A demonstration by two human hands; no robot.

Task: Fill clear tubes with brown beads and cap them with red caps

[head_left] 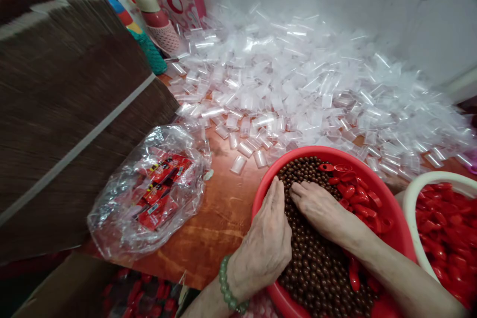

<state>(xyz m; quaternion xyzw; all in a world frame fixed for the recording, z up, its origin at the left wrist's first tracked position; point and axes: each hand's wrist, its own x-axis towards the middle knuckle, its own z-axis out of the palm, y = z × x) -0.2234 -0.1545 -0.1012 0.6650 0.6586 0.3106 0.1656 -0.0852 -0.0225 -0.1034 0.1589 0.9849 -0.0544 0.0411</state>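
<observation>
Balls [311,278]: brown, round and glossy, a deep heap filling much of the red basin [395,208].
Left hand [264,238]: at the basin's left rim, fingers close together and nearly straight, fingertips against the edge of the balls; the palm is hidden, so I cannot tell whether it holds any.
Right hand [320,208]: over the middle of the basin, back up, fingers bent down into the balls; the fingertips are buried, so I cannot tell how wide they are or what they hold.
Bracelet [225,283]: green beads on the left wrist, just outside the basin.
Clips [359,198]: red and shiny, piled on the balls along the basin's far right side, with a few more under the right forearm.
Tub [410,203]: white-rimmed, just right of the basin, full of red pieces [447,238].
Tubes [268,84]: clear, a broad loose heap beyond the basin.
Bag [112,218]: clear plastic with red packets [160,208] inside, on the table [216,203] left of the basin.
Cardboard [67,84]: a tall strapped stack, farther left of the basin than the bag.
Bottles: one pink [162,30], one teal [149,52], well beyond the basin to the left.
</observation>
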